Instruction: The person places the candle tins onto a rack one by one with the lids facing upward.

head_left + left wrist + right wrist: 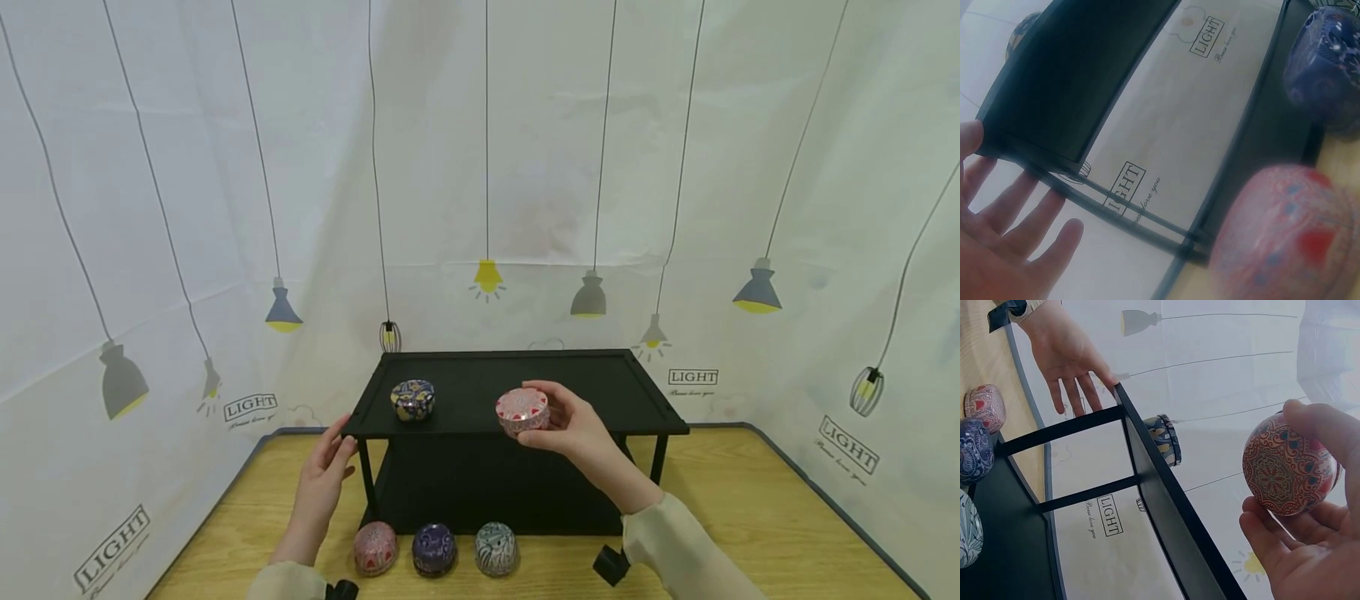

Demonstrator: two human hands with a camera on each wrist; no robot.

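My right hand (573, 425) grips a round pink-and-red patterned tin (522, 411) by its sides, just above the front edge of a black two-tier shelf (480, 392). In the right wrist view the underside of that tin (1288, 465) shows an ornate pattern, with thumb and fingers round it. At the shelf's left front corner, my left hand (324, 471) touches the edge with its fingers fairly straight. A blue-and-yellow patterned tin (412, 400) stands on the top tier at the left.
In front of the shelf, a pink tin (375, 548), a purple tin (433, 549) and a green-and-white tin (496, 548) stand in a row on the wooden table (240, 517). Behind rises a white backdrop (450, 167) printed with hanging lamps.
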